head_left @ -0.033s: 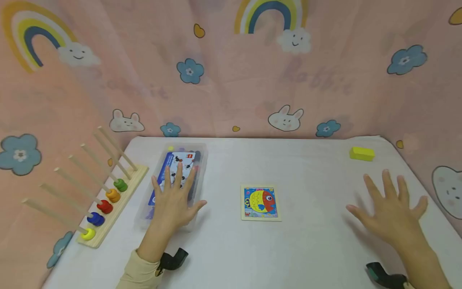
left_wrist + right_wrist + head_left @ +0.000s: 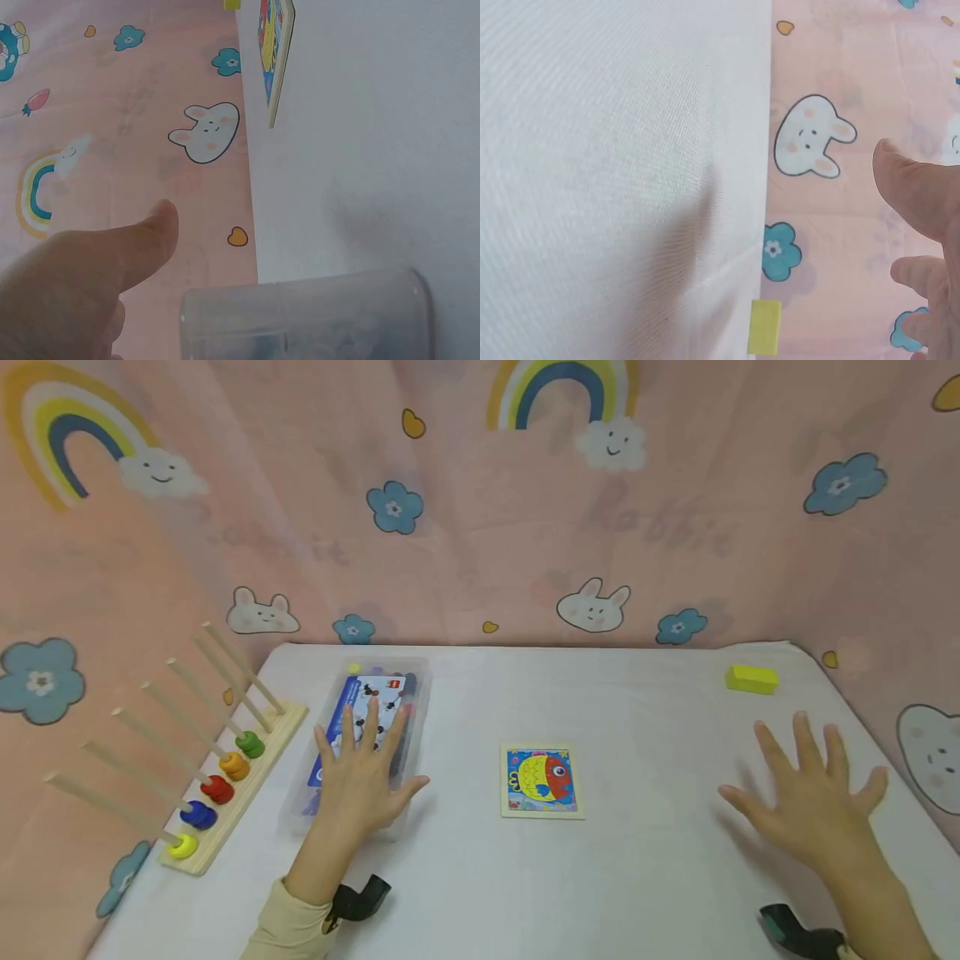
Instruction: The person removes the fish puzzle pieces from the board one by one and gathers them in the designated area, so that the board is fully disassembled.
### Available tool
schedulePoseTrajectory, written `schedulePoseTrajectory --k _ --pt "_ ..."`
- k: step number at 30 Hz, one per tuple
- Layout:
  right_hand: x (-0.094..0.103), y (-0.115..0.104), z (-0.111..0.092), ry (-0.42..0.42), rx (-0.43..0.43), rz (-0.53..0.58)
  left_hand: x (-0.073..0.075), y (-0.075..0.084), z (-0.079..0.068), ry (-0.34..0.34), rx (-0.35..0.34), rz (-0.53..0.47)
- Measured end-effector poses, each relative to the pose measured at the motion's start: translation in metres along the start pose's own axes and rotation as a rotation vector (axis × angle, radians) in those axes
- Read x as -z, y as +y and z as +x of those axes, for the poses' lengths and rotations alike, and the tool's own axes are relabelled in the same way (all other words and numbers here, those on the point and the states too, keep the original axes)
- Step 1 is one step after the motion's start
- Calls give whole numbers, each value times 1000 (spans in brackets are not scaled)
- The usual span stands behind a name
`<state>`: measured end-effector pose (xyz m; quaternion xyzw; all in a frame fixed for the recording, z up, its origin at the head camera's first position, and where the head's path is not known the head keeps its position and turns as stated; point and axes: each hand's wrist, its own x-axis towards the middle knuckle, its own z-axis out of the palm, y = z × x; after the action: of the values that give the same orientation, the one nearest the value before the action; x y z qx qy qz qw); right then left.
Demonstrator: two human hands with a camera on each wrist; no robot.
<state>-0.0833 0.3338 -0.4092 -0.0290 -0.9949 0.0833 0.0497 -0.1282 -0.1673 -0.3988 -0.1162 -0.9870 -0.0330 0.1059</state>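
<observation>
My left hand (image 2: 358, 785) is held over a clear plastic box (image 2: 422, 693), its fingers straight and spread. A blue-and-white printed sheet (image 2: 390, 689) and coloured pieces show through the lid, partly hidden by the fingers. In the left wrist view the thumb (image 2: 154, 240) stands apart from the box (image 2: 307, 315). Out to the right, my right hand (image 2: 817, 810) hovers over the white tabletop with spread fingers, holding nothing. A yellow block (image 2: 752, 680) lies beyond its fingertips. Between the hands sits a square wooden fish puzzle (image 2: 542, 781), lying flat.
Along the left table edge stands a wooden peg rack (image 2: 288, 720) with tall pegs and coloured beads, green to yellow. The white table (image 2: 637, 877) ends at the back against a pink patterned cloth (image 2: 480, 543). Each wrist wears a black camera mount (image 2: 362, 900).
</observation>
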Motion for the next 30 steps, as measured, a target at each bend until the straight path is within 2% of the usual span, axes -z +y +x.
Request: schedulePoseTrajectory --k 7,14,22,26,30 --pt "-2 0 -1 -12 13 -1 1 -4 -2 -17 14 2" --pt "-5 -1 -1 -15 14 -12 -2 -7 -6 6 -5 14" --pt "-4 -5 -4 -9 13 -26 -1 -1 -4 -6 -25 7" --pt "-2 -11 -6 -11 18 -24 3 13 -3 2 -81 -21" --pt "-1 -23 -6 24 63 -4 5 33 -3 52 -198 -34"
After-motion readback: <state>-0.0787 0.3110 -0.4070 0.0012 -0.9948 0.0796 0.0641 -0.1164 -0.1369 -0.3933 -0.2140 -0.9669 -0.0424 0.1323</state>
